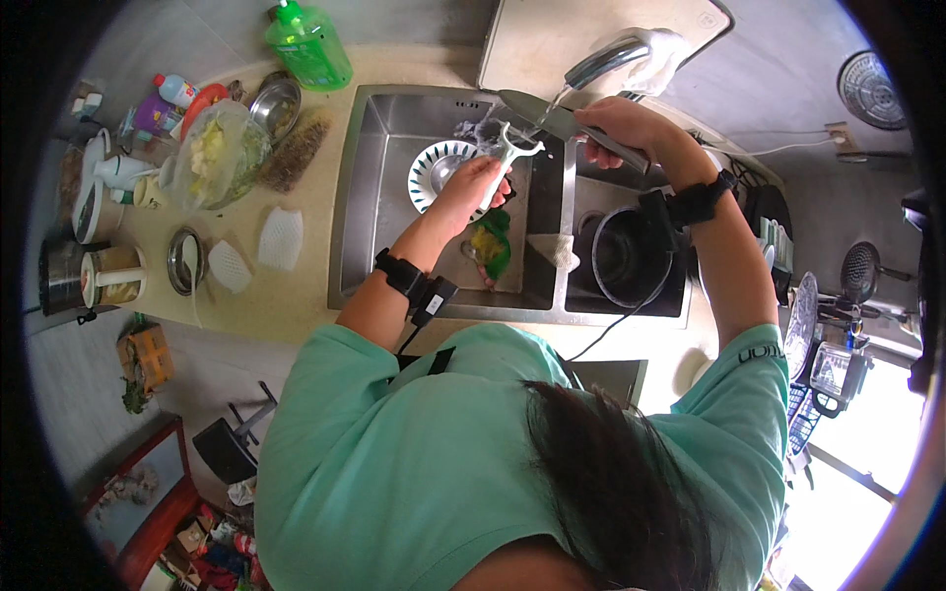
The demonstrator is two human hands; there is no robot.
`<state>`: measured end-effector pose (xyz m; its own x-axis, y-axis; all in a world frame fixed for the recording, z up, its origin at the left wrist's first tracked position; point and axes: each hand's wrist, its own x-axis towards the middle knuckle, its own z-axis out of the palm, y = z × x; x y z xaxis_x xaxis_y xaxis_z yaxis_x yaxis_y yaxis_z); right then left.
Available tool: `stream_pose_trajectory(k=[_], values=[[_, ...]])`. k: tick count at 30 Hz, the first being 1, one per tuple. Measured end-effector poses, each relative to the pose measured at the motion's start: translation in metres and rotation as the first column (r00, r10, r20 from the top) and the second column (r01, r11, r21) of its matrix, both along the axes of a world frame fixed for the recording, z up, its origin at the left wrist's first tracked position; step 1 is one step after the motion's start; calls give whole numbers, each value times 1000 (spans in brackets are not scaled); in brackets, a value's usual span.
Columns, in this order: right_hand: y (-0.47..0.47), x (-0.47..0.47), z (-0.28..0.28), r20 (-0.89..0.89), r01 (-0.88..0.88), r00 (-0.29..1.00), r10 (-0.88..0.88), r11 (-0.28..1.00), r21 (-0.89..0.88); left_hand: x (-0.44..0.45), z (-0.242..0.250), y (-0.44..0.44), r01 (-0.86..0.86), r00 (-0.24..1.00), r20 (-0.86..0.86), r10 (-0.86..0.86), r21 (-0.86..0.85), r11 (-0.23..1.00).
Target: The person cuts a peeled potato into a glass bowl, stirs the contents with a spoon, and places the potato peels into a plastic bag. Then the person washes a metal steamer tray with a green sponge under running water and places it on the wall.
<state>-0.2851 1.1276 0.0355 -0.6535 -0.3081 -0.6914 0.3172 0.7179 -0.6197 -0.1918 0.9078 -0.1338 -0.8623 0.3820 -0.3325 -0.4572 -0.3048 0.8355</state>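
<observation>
My left hand [473,186] grips the handle of a white Y-shaped peeler [510,155], its head pointing up and away over the sink. In my right hand [621,125] is a broad-bladed kitchen knife [539,113], held across the far side of the sink. Water from the chrome faucet [606,62] runs down onto the blade. Below my left hand, partly covered by it, a white bowl with dark marks around its rim [423,181] rests in the left basin of the steel sink [373,244]. Green and yellow scraps [494,247] lie nearer me in that basin.
A dark pot [628,258] stands in the right basin. A pale cloth [554,251] hangs over the divider. A cutting board [547,37] leans behind the sink. On the left counter are a green pump bottle [309,48], a bag of vegetables [218,159] and a metal bowl [185,258].
</observation>
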Motion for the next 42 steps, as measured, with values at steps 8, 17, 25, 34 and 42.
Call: stream_pose_trajectory(k=[8, 17, 25, 34, 42], values=[[26, 21, 1, -69, -3, 998, 3, 1000, 2, -15, 11, 1, 37, 998, -41, -38, -19, 999], [9, 25, -38, 98, 320, 947, -305, 906, -277, -41, 55, 18, 113, 993, 35, -115, 40, 993], [6, 13, -39, 42, 211, 977, -207, 943, -259, -66, 51, 34, 107, 990, 87, -113, 73, 992], [1, 20, -50, 91, 212, 977, -193, 929, -303, -76, 43, 24, 211, 951, 129, -282, 396, 894], [36, 24, -114, 193, 258, 959, -206, 917, -303, -64, 60, 11, 202, 979, -9, -204, 169, 965]])
